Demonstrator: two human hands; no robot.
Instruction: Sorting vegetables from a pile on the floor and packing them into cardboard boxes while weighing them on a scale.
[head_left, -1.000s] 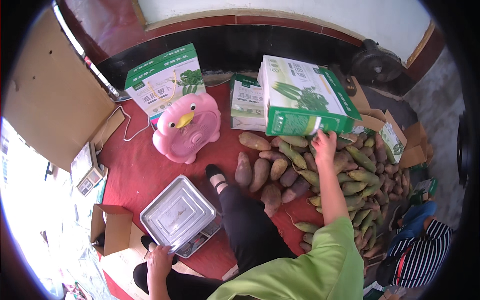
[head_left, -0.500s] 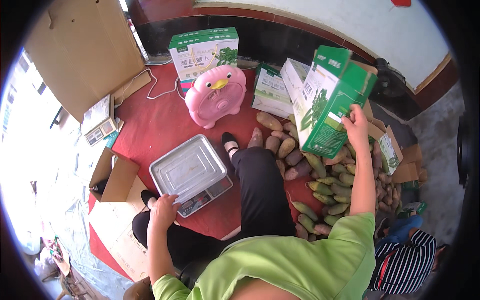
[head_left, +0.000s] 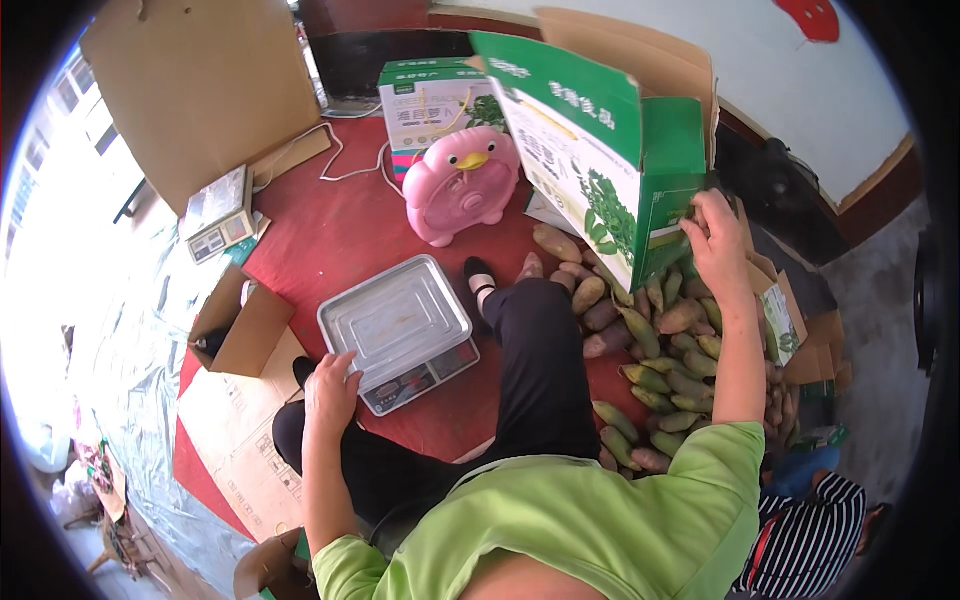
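My right hand (head_left: pixel 715 235) grips the lower right end of a green-and-white printed carton (head_left: pixel 590 195). The carton is tilted, held up above the vegetables, with its top flaps spread apart. My left hand (head_left: pixel 332 395) is by the near left corner of a shallow metal tray (head_left: pixel 400 310), its fingers loosely bent and apart. Whether they touch the rim, I cannot tell. The tray rests on a digital scale (head_left: pixel 425 380) between my legs. Beneath the carton, green radishes (head_left: pixel 660 385) and brownish-pink sweet potatoes (head_left: pixel 605 343) lie heaped beside my right leg.
A pink bird-shaped plastic item (head_left: pixel 462 188) stands ahead, before another printed carton (head_left: pixel 430 105). A second scale (head_left: pixel 220 215), a small open brown box (head_left: pixel 240 325) and flattened cardboard (head_left: pixel 235 440) lie left. A person in a striped shirt (head_left: pixel 805 535) is at lower right.
My right hand has swung the carton up and toward the middle, and its flaps now splay wider. My left hand stays by the tray corner. The whole view has shifted slightly.
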